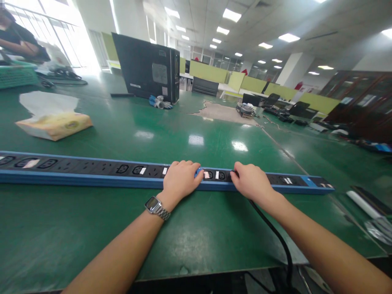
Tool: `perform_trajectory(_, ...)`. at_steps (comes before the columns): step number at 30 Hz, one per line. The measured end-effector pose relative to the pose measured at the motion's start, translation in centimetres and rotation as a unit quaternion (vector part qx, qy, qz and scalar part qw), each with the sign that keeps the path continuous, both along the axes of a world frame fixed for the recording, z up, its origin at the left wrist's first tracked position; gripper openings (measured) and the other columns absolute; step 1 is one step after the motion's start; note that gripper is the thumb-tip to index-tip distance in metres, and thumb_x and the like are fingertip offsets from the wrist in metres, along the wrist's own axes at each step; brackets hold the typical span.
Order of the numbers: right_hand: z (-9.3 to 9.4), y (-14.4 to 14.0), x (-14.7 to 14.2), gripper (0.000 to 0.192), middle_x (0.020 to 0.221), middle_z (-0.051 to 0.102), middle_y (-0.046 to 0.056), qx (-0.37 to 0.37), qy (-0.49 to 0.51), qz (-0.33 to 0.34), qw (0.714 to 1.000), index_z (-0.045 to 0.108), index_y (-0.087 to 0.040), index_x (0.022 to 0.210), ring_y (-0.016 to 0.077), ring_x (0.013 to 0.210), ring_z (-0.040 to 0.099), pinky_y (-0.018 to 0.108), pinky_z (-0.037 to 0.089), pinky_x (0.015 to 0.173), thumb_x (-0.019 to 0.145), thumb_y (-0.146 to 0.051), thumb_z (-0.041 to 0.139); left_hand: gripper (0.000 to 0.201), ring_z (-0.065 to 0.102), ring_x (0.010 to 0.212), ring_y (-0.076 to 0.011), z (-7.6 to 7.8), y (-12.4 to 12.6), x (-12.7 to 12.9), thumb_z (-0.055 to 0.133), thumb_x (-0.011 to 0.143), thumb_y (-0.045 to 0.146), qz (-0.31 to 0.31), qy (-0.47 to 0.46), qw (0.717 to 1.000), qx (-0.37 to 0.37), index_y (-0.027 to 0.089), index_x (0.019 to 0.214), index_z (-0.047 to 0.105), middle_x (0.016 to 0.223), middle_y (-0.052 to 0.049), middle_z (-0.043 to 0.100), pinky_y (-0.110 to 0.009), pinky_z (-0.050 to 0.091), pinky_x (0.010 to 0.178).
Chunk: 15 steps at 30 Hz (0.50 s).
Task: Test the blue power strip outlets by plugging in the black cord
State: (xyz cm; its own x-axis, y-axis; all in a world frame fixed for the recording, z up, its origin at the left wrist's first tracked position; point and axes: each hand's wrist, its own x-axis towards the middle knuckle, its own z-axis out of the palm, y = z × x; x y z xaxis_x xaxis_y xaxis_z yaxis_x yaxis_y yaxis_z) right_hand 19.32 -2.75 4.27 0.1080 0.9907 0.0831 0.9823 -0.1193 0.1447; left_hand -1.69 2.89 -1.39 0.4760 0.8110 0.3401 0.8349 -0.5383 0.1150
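Note:
A long blue and black power strip point(92, 179) lies across the green table, its sockets facing up, several with small white stickers. My left hand point(181, 179), with a metal-banded watch point(154, 205) on the wrist, is wrapped over the strip near its middle. Just to the right, my right hand point(252, 180) is closed at the strip's top face, with the thumb and fingers pinched together over a socket. A thick black power cord point(275, 232) runs from under that hand down past the table's front edge. Its plug end is mostly hidden in my fingers.
The table point(183, 237) carries a tissue pack point(58, 124) at left and a black computer case point(147, 67) behind, gloves point(161, 102) beside it. A teal basket point(16, 75) and another person point(21, 38) are at far left. A wrapped bundle point(379, 228) lies at right.

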Motion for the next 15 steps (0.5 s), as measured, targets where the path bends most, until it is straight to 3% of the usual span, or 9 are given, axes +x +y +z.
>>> perform_trajectory(4,-0.2,0.6,2.4,0.046,0.077,0.069,0.007,0.002,0.099,0.020,0.995,0.068,-0.021,0.083,0.0198,0.073,0.063,0.027,0.040,0.063,0.092,-0.055,0.038,0.034,0.059,0.100,-0.0271,0.7,-1.3,0.1,0.042,0.092,0.039,0.009,-0.097,0.995,0.028,0.020,0.101,0.070,0.101,-0.009,0.070,-0.041,0.041,0.086)
perform_trajectory(6,-1.0,1.4,4.2,0.055,0.077,0.069,0.006,0.049,0.138,0.004,0.989,0.067,-0.021,0.077,0.0187,0.075,0.062,0.027,0.040,0.065,0.093,-0.058,0.031,0.033,0.059,0.100,-0.0273,1.1,-3.0,0.9,0.042,0.092,0.036,-0.019,-0.161,0.987,0.005,0.019,0.092,0.070,0.099,-0.010,0.070,-0.042,0.041,0.088)
perform_trajectory(8,-2.4,2.0,5.7,0.055,0.088,0.071,0.008,0.108,0.137,-0.024,0.984,0.069,-0.019,0.084,0.0199,0.084,0.062,0.028,0.041,0.071,0.094,-0.056,0.029,0.033,0.062,0.091,-0.0259,1.2,-5.0,2.6,0.044,0.090,0.040,-0.071,-0.224,0.966,-0.107,0.019,0.085,0.069,0.089,-0.010,0.071,-0.041,0.044,0.084)
perform_trajectory(9,-3.3,2.3,6.2,0.053,0.094,0.071,0.010,0.122,0.132,-0.034,0.983,0.069,-0.019,0.090,0.0207,0.089,0.062,0.029,0.042,0.074,0.094,-0.055,0.030,0.033,0.064,0.082,-0.0243,1.1,-5.9,3.8,0.047,0.089,0.044,-0.091,-0.263,0.938,-0.207,0.019,0.088,0.069,0.082,-0.009,0.070,-0.040,0.046,0.079)
perform_trajectory(10,-4.1,2.4,6.6,0.051,0.099,0.070,0.010,0.120,0.130,-0.037,0.984,0.069,-0.019,0.095,0.0215,0.094,0.061,0.030,0.042,0.077,0.094,-0.054,0.031,0.036,0.065,0.074,-0.0224,0.9,-6.6,5.2,0.050,0.087,0.051,-0.100,-0.315,0.885,-0.327,0.020,0.095,0.067,0.077,-0.008,0.070,-0.038,0.048,0.073)
perform_trajectory(12,-5.3,2.5,7.0,0.051,0.103,0.070,0.010,0.100,0.132,-0.045,0.985,0.069,-0.019,0.100,0.0228,0.098,0.061,0.033,0.043,0.081,0.094,-0.054,0.032,0.048,0.065,0.065,-0.0190,0.7,-7.4,8.2,0.050,0.083,0.061,-0.105,-0.436,0.704,-0.552,0.019,0.103,0.061,0.077,-0.007,0.069,-0.032,0.049,0.062)
perform_trajectory(13,-5.6,2.4,7.2,0.051,0.104,0.070,0.010,0.091,0.133,-0.046,0.986,0.068,-0.020,0.100,0.0233,0.098,0.061,0.034,0.044,0.082,0.094,-0.054,0.032,0.051,0.066,0.065,-0.0178,0.9,-7.6,9.6,0.051,0.082,0.063,-0.101,-0.493,0.604,-0.618,0.018,0.102,0.059,0.080,-0.008,0.069,-0.030,0.049,0.061)
perform_trajectory(14,-5.8,2.4,7.3,0.050,0.105,0.069,0.010,0.082,0.132,-0.040,0.987,0.068,-0.020,0.101,0.0236,0.098,0.061,0.035,0.045,0.082,0.094,-0.054,0.032,0.049,0.066,0.066,-0.0163,1.5,-7.8,11.0,0.053,0.081,0.063,-0.096,-0.548,0.528,-0.642,0.017,0.098,0.058,0.081,-0.007,0.069,-0.029,0.049,0.061)
perform_trajectory(15,-5.9,2.3,7.4,0.048,0.104,0.069,0.010,0.072,0.131,-0.031,0.988,0.068,-0.021,0.102,0.0239,0.097,0.061,0.036,0.045,0.082,0.094,-0.053,0.034,0.046,0.065,0.064,-0.0146,2.4,-7.9,12.0,0.056,0.081,0.060,-0.098,-0.597,0.486,-0.631,0.016,0.092,0.057,0.077,-0.006,0.068,-0.027,0.049,0.060)
